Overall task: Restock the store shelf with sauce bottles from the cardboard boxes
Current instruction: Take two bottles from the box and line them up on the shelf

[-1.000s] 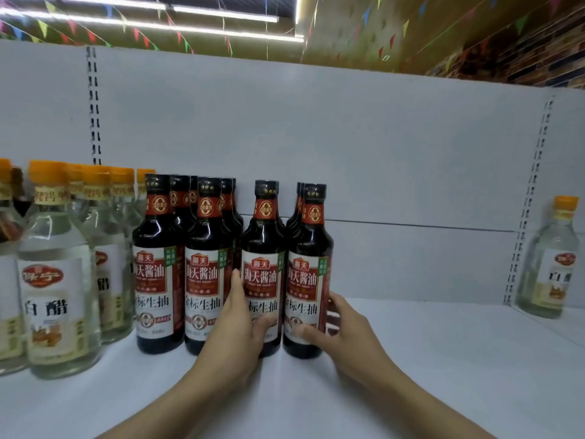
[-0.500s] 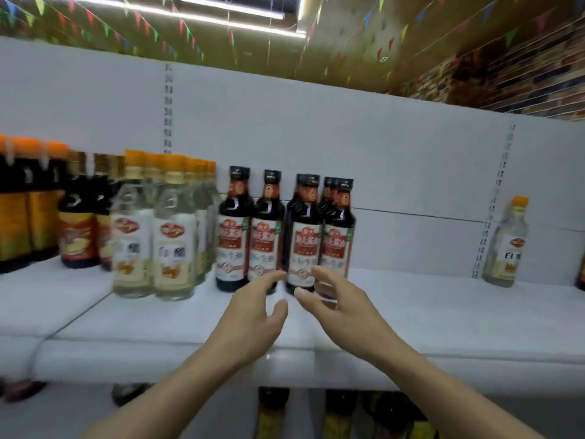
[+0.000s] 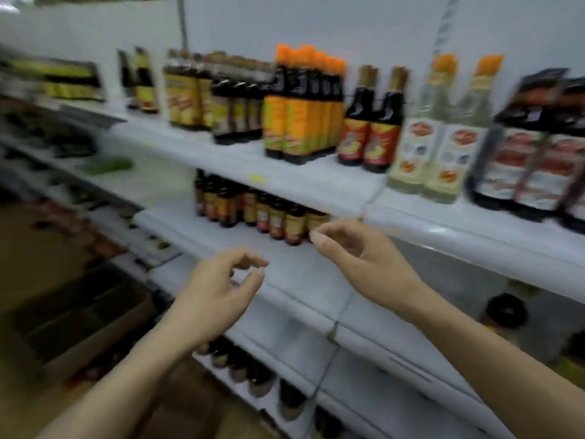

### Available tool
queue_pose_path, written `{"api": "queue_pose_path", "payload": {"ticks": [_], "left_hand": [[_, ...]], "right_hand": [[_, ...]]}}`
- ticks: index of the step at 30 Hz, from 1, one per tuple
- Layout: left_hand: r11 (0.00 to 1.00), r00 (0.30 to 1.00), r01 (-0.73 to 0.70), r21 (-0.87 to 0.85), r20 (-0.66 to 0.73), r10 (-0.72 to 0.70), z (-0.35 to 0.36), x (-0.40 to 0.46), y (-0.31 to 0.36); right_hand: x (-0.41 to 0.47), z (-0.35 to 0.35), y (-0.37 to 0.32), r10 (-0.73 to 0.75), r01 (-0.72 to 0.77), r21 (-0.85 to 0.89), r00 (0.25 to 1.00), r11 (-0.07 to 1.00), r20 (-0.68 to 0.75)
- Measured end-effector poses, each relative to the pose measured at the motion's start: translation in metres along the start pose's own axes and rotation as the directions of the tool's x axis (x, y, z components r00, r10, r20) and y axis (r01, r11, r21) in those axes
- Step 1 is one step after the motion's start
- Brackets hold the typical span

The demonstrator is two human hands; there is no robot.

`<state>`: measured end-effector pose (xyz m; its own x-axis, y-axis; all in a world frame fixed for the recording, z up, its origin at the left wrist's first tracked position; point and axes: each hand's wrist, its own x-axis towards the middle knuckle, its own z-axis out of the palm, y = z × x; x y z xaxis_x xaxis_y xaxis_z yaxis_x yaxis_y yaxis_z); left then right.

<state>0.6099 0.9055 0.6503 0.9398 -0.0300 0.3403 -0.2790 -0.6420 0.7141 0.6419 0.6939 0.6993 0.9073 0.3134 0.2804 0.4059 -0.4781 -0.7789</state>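
Sauce bottles (image 3: 300,106) are shown ranked in tight rows, labels outward, along the upper store shelf (image 3: 316,182), presumably so that stock is faced toward shoppers. More bottles (image 3: 275,217) are seen on the tier below that shelf. A cardboard box (image 3: 85,324), blurred, is seen on the floor below and left of the shelf, placed within reach for restocking. The left hand (image 3: 218,289) and right hand (image 3: 361,251) are held in front of the lower tiers, fingers (image 3: 319,236) loosely curled and empty. No bottle is touched; the nearest stand just beyond the right fingers.
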Motion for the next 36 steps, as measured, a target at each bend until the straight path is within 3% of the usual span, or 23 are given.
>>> {"api": "queue_pose_path", "payload": {"ticks": [8, 12, 25, 30, 36], "left_hand": [[0.933, 0.914, 0.360, 0.012, -0.206, -0.350, -0.102, -0.056, -0.124], [0.890, 0.862, 0.455, -0.022, -0.239, -0.447, -0.149, -0.047, -0.180], [0.719, 0.559, 0.677, -0.159, -0.524, -0.642, -0.259, -0.020, -0.333], [0.675, 0.580, 0.730, -0.103, -0.428, -0.693, -0.295, -0.012, -0.417], [0.723, 0.673, 0.688, -0.071, -0.311, -0.671, -0.363, 0.013, -0.540]], "right_hand": [[0.092, 0.181, -0.026, -0.069, 0.033, 0.093, 0.908, 0.995, 0.414], [0.148, 0.266, -0.033, -0.145, 0.060, 0.179, 0.845, 0.982, 0.514], [0.304, 0.479, -0.059, -0.161, 0.011, 0.194, 0.604, 0.981, 0.780], [0.348, 0.558, -0.083, -0.203, 0.094, 0.185, 0.622, 0.978, 0.756], [0.404, 0.651, -0.130, -0.179, 0.065, 0.189, 0.706, 0.980, 0.685]]}}
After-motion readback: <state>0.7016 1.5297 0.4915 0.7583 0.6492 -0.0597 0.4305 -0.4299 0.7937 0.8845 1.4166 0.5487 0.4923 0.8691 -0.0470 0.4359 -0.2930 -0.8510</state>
